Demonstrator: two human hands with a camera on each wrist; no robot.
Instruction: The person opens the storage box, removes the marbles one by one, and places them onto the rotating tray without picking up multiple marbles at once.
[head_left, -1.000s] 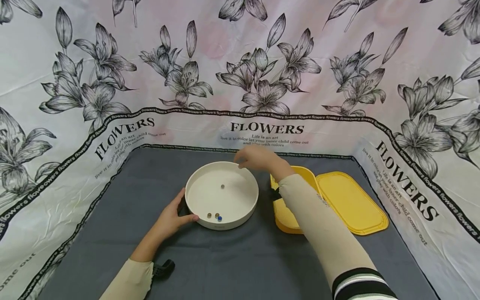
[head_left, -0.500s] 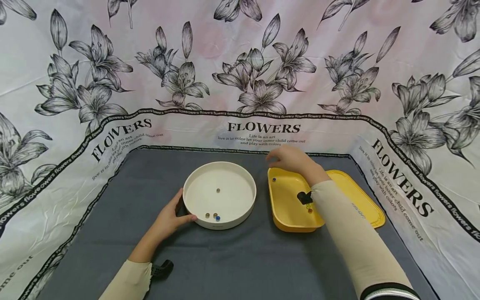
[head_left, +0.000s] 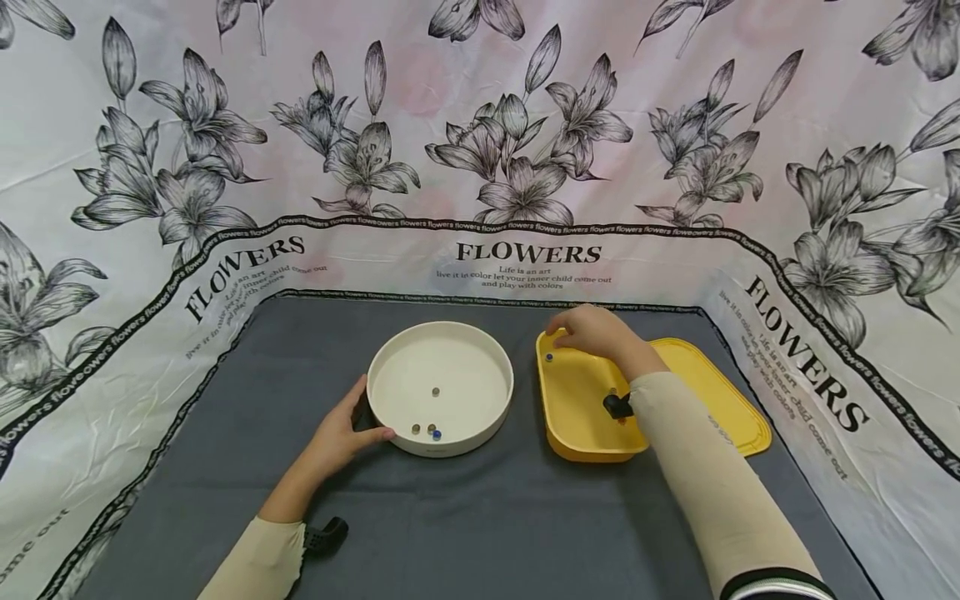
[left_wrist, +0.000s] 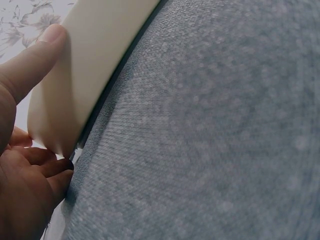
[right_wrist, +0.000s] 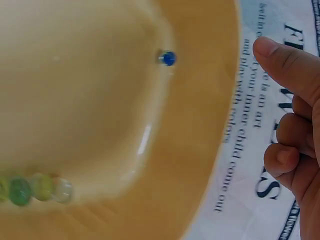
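Note:
My left hand (head_left: 335,442) holds the left side of a round white dish (head_left: 480,415), thumb near the rim and fingers along the outer wall. In the left wrist view the thumb and fingertips touch that wall. Several small marbles lie in the dish, one of them a blue marble (head_left: 437,435). My right hand (head_left: 596,333) hovers over the far edge of a yellow box (head_left: 577,408). A blue-and-clear marble (right_wrist: 168,58) lies near the box's corner, apart from the hand. The right thumb is extended, the other fingers are loosely curled, and nothing shows between them.
Inside the yellow box, a green marble (right_wrist: 20,191) sits in a row with yellow and clear ones. A flat yellow lid (head_left: 712,392) lies right of the box, partly behind the right sleeve (head_left: 712,467). Grey cloth (head_left: 480,525) covers the table before a flower-printed curtain (head_left: 420,83).
My right hand has moved right from above the dish to the yellow box, then lowered slightly toward the blue-and-clear marble. The left hand stays on the dish.

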